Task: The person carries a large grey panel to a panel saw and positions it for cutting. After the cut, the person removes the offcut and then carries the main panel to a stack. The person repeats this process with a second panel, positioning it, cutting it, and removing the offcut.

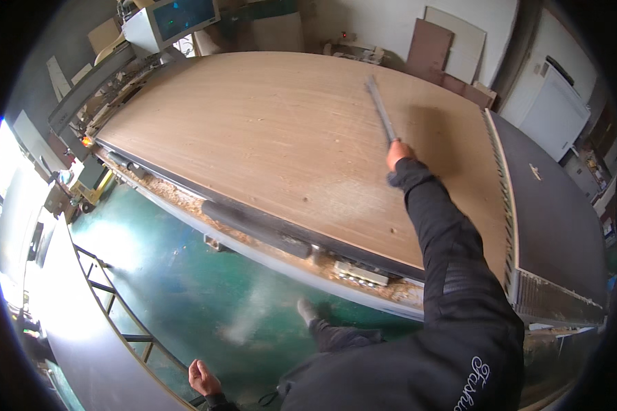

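My right hand (400, 153) is closed around one end of a long, thin grey stick-like tool (382, 109), held out over a large wood-coloured board (253, 130). The tool is blurred, so I cannot tell its exact kind. Its far end points away from me, toward the board's back edge. Low on the left, my left hand (203, 378) hangs beside a grey panel, loosely curled with fingers partly apart and nothing visible in it. Pale dust marks and small specks lie on the board.
Along the machine bed's near side runs a trough of wood shavings (164, 186). A grey panel (96, 342) on a black frame stands at left. Right of the board is a dark table (548, 198) with a wood scrap. A monitor (182, 19) sits at the back left.
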A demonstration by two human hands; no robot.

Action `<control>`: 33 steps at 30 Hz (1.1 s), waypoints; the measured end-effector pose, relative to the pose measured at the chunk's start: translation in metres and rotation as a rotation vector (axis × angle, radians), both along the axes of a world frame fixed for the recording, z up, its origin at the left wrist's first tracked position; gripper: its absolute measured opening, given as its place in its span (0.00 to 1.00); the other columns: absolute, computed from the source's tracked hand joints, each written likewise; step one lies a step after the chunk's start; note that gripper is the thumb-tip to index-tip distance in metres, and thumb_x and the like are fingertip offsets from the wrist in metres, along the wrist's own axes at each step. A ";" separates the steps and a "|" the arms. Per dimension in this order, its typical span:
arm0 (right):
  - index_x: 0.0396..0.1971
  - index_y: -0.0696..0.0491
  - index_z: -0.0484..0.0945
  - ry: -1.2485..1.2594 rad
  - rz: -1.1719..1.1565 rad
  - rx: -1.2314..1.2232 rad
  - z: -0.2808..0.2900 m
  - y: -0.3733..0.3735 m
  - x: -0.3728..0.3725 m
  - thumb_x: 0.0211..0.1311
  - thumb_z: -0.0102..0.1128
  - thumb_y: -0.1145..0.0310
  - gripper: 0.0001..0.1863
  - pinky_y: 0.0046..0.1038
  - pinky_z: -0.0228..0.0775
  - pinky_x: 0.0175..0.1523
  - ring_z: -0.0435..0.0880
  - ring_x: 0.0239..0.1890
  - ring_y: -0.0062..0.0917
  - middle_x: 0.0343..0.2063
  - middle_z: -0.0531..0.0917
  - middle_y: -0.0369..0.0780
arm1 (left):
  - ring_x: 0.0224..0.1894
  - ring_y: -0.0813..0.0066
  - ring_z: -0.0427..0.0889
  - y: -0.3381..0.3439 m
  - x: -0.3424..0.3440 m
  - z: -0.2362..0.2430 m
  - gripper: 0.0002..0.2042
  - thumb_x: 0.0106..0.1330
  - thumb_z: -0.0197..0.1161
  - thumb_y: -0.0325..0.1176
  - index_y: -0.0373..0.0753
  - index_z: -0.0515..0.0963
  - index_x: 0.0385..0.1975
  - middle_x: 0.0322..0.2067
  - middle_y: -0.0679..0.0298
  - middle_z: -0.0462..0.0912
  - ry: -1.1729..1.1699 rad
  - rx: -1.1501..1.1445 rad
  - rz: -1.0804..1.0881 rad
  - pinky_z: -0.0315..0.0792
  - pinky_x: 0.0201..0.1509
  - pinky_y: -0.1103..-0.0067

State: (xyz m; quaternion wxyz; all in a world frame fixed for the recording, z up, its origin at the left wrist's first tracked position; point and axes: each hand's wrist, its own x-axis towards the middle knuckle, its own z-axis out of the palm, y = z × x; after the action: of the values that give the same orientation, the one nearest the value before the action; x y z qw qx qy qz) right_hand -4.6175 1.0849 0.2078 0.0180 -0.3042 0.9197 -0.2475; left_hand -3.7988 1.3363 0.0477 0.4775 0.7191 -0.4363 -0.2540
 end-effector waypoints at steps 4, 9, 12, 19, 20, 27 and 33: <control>0.37 0.60 0.84 0.021 0.062 -0.134 -0.038 -0.101 -0.014 0.63 0.45 0.61 0.21 0.42 0.76 0.49 0.84 0.45 0.47 0.41 0.85 0.54 | 0.28 0.83 0.72 -0.039 0.052 0.016 0.09 0.70 0.60 0.32 0.31 0.79 0.36 0.25 0.69 0.77 -0.062 0.050 0.085 0.69 0.35 0.83; 0.26 0.61 0.82 0.328 0.846 0.290 -0.063 -0.263 0.164 0.49 0.57 0.74 0.08 0.43 0.79 0.35 0.86 0.31 0.46 0.27 0.84 0.55 | 0.35 0.78 0.78 -0.146 0.079 0.066 0.11 0.71 0.59 0.34 0.30 0.79 0.42 0.32 0.64 0.83 -0.224 0.037 -0.008 0.72 0.42 0.81; 0.46 0.70 0.75 0.308 1.134 0.139 -0.064 -0.292 0.341 0.54 0.60 0.68 0.23 0.48 0.78 0.39 0.85 0.38 0.50 0.38 0.82 0.60 | 0.35 0.77 0.79 -0.238 0.062 0.088 0.12 0.71 0.58 0.33 0.30 0.79 0.43 0.32 0.63 0.83 -0.132 -0.105 -0.033 0.73 0.43 0.79; 0.51 0.65 0.67 -0.203 1.180 -0.011 -0.010 -0.283 0.541 0.61 0.51 0.72 0.20 0.49 0.76 0.43 0.85 0.40 0.49 0.38 0.82 0.59 | 0.40 0.70 0.80 -0.402 0.058 0.121 0.12 0.72 0.57 0.33 0.30 0.78 0.46 0.39 0.57 0.83 -0.412 -0.191 -0.254 0.74 0.46 0.75; 0.56 0.63 0.66 -0.214 1.174 -0.066 -0.016 -0.287 0.547 0.67 0.46 0.68 0.21 0.49 0.75 0.39 0.84 0.36 0.50 0.34 0.83 0.57 | 0.41 0.67 0.81 -0.430 0.065 0.118 0.13 0.72 0.58 0.34 0.30 0.78 0.48 0.40 0.55 0.83 -0.592 -0.194 -0.249 0.75 0.47 0.74; 0.33 0.62 0.73 -0.507 0.284 -0.365 -0.051 -0.233 0.458 0.74 0.30 0.54 0.28 0.46 0.71 0.46 0.81 0.33 0.50 0.23 0.80 0.55 | 0.51 0.60 0.81 -0.629 0.017 0.084 0.15 0.71 0.59 0.32 0.31 0.77 0.53 0.50 0.51 0.82 -0.427 -0.474 -0.703 0.73 0.58 0.70; 0.33 0.59 0.78 -0.068 -0.375 0.200 0.001 0.079 0.391 0.73 0.31 0.53 0.28 0.50 0.73 0.49 0.83 0.41 0.51 0.31 0.83 0.56 | 0.68 0.48 0.64 -0.732 -0.183 0.087 0.28 0.72 0.54 0.46 0.35 0.64 0.66 0.65 0.44 0.67 -0.591 -0.461 -1.126 0.58 0.71 0.61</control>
State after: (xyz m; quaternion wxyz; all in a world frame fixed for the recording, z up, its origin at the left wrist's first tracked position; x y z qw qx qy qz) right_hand -4.2263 1.1638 0.2092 0.0328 -0.1157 0.9791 -0.1642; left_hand -3.9814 0.6045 0.1344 0.2743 0.3012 -0.8996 -0.1574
